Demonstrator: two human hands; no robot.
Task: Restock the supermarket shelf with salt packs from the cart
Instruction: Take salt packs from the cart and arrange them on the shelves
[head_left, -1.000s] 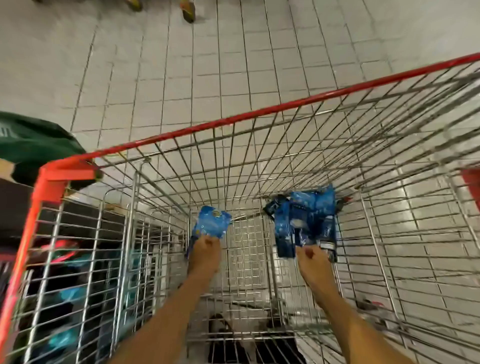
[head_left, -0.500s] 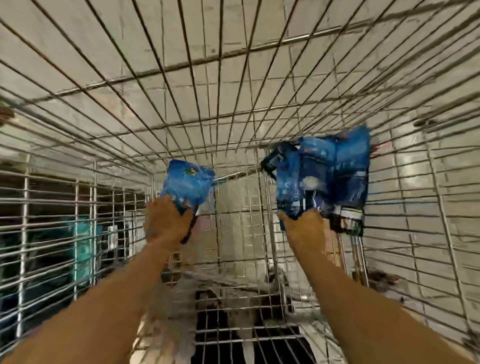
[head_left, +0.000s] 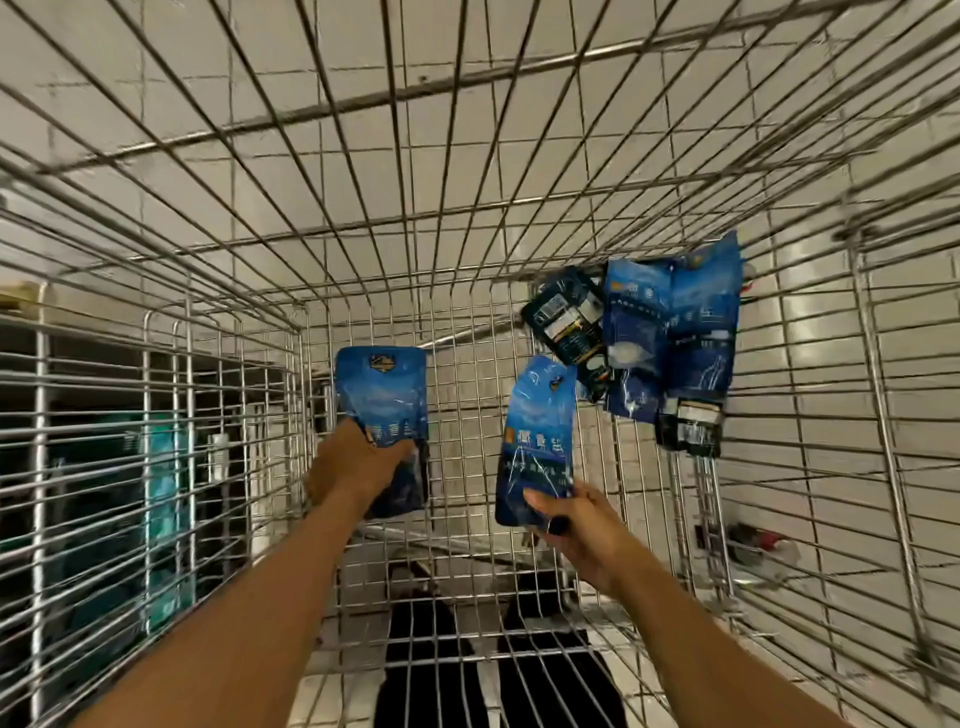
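Reaching deep into the wire cart (head_left: 467, 218); left hand (head_left: 353, 467) gripping one blue pack (head_left: 382, 395) upright; right hand (head_left: 576, 525) pinching a second pack (head_left: 537, 441) by its lower edge; remaining packs (head_left: 665, 338) lying heaped against the cart's right wall.

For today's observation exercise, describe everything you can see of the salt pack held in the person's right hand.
The salt pack is a flat, glossy blue pouch with pale print and a small round emblem near its top. It looks like soft plastic film, sealed. It stands roughly upright, tilted slightly, inside the wire cart. The right hand pinches its lower end; nothing else plainly touches it.
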